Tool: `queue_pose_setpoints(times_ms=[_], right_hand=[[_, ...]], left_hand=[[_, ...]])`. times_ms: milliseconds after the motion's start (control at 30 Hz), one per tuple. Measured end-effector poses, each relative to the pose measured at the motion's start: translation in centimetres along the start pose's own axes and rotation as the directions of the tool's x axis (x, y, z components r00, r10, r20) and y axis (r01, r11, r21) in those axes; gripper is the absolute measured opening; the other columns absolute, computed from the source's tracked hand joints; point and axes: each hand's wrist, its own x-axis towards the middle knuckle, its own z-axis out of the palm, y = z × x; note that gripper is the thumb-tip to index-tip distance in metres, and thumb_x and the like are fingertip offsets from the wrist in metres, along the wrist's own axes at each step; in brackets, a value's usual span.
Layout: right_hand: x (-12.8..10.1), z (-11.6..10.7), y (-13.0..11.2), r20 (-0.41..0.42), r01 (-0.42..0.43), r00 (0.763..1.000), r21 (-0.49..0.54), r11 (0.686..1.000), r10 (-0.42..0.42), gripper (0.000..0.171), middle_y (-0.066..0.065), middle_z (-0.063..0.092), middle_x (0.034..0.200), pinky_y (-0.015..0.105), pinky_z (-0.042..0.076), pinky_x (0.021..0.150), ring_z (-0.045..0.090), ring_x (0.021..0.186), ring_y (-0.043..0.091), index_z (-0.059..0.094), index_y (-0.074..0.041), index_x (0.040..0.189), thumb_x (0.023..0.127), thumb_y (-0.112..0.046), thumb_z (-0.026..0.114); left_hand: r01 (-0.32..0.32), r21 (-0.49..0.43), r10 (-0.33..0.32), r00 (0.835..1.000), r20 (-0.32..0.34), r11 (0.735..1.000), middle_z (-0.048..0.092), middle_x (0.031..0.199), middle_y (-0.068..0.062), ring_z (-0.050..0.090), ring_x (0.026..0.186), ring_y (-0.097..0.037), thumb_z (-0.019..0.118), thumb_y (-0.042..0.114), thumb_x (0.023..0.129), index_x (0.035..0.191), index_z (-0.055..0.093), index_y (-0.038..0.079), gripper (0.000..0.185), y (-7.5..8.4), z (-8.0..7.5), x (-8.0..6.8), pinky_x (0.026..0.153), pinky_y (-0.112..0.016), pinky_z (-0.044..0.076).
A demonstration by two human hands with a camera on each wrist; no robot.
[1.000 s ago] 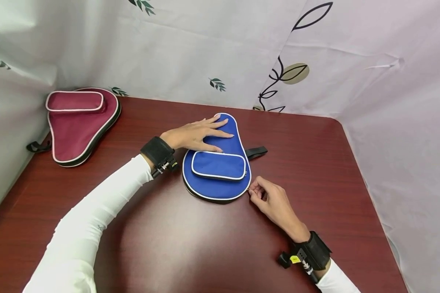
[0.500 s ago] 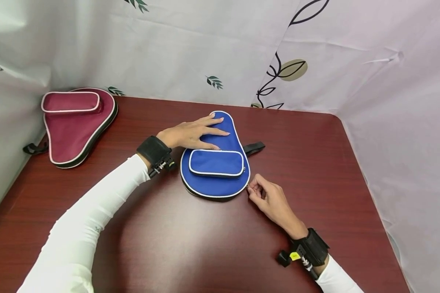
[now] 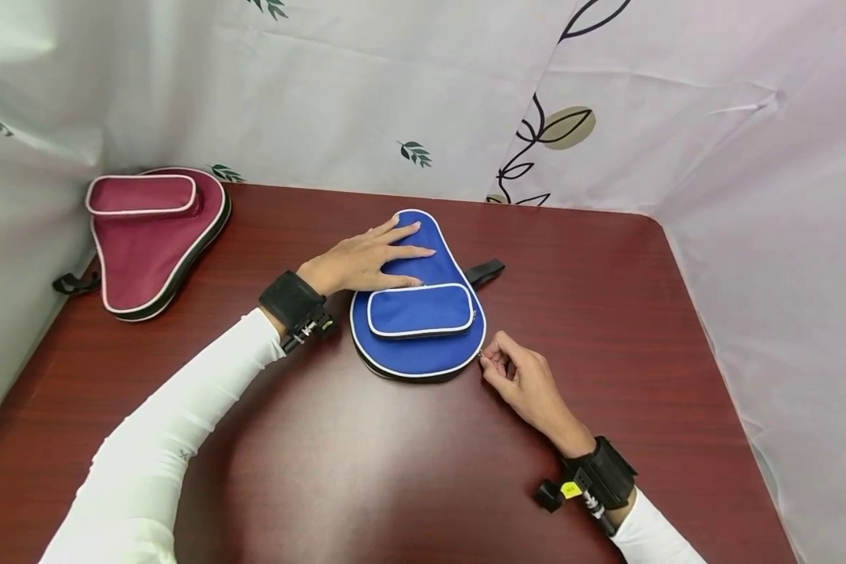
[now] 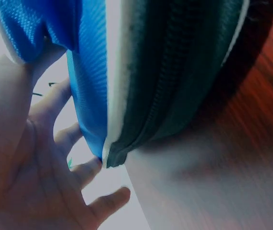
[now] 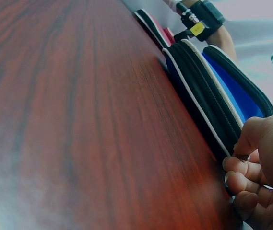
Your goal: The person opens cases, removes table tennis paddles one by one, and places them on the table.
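A blue table tennis paddle case (image 3: 423, 356) with white piping lies on the table, its narrow end pointing away. My left hand (image 3: 359, 262) rests on its upper part with fingers spread, the thumb near the top edge of the small front pocket (image 3: 421, 311). At the case's lower right edge, my right hand (image 3: 525, 384) pinches the zipper pull (image 5: 244, 157) between thumb and forefinger. The black side band with its zipper (image 5: 208, 91) shows in the right wrist view and looks closed along the visible stretch. The left wrist view shows the zipper band (image 4: 170, 72) from the other side.
A maroon paddle case (image 3: 148, 258) of the same shape lies at the table's far left, narrow end toward me. A black strap (image 3: 485, 272) sticks out right of the blue case. White patterned curtains (image 3: 324, 102) hang behind the table (image 3: 366, 470) and at its sides.
The blue case has turned slightly, its narrow end swinging left. The left hand has gone with it; the right hand stays at the zipper pull. The head view has shifted a little.
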Motion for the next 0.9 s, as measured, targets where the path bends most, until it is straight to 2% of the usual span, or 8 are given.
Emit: queue_pose_setpoints(times_ms=[233,400,533,633,700,900], right_hand=[[0.2,-0.3,0.1,0.018,-0.01,1.0,-0.013,1.0,0.01,0.013,-0.01,0.054,0.074,0.02,0.042,0.052,0.05,0.06,0.005,0.06,-0.019,0.09,0.095,-0.01,0.069],[0.1,-0.3,0.1,0.026,-0.017,1.0,-0.012,1.0,0.017,0.011,-0.01,0.055,0.074,0.021,0.042,0.052,0.05,0.059,0.005,0.061,-0.019,0.092,0.095,-0.012,0.069],[-0.2,-0.3,0.1,0.031,-0.028,0.999,-0.012,1.0,0.028,0.012,-0.01,0.055,0.075,0.021,0.042,0.052,0.05,0.06,0.005,0.061,-0.019,0.092,0.095,-0.012,0.069],[-0.2,-0.2,0.1,0.037,-0.024,0.999,-0.012,1.0,0.024,0.011,-0.01,0.055,0.075,0.021,0.042,0.052,0.05,0.06,0.005,0.06,-0.019,0.093,0.096,-0.012,0.068],[-0.1,-0.2,0.0,0.038,-0.021,0.999,-0.009,1.0,0.021,0.011,-0.01,0.055,0.075,0.021,0.042,0.053,0.05,0.06,0.005,0.06,-0.019,0.093,0.096,-0.013,0.068],[0.0,-0.4,0.1,0.029,-0.01,1.0,0.001,1.0,0.01,0.011,-0.009,0.055,0.074,0.021,0.041,0.051,0.05,0.058,0.006,0.06,-0.019,0.091,0.096,-0.012,0.067]], left_hand=[[-0.029,0.077,0.031,0.999,-0.025,0.997,0.018,0.169,-0.005,0.002,0.156,-0.036,0.054,0.067,0.094,0.155,0.04,0.038,0.069,-0.4,-1.2,0.1,0.119,-0.065,0.01],[-0.132,0.069,0.135,0.99,-0.044,0.989,0.018,0.169,-0.004,0.002,0.156,-0.033,0.06,0.061,0.094,0.155,0.041,0.038,0.068,-1.3,-2.1,0.5,0.119,-0.066,0.007],[-0.196,0.023,0.195,0.981,0.014,0.98,0.019,0.168,-0.009,0.002,0.156,-0.036,0.06,0.056,0.097,0.152,0.046,0.038,0.06,-1.3,-2.0,0.9,0.117,-0.069,0.007],[-0.172,0.009,0.171,0.983,0.066,0.985,0.019,0.168,-0.009,-0.001,0.156,-0.036,0.057,0.055,0.098,0.152,0.045,0.039,0.057,-1.4,-1.6,0.7,0.116,-0.071,0.008],[-0.146,0.01,0.145,0.987,0.074,0.989,0.019,0.168,-0.008,-0.002,0.156,-0.035,0.056,0.056,0.099,0.153,0.044,0.041,0.057,-1.6,-1.3,0.4,0.115,-0.072,0.01],[-0.135,0.03,0.134,0.991,0.028,0.99,0.021,0.168,-0.007,0.0,0.156,-0.035,0.055,0.055,0.1,0.153,0.044,0.041,0.056,-1.7,-0.8,-0.1,0.114,-0.073,0.014]])
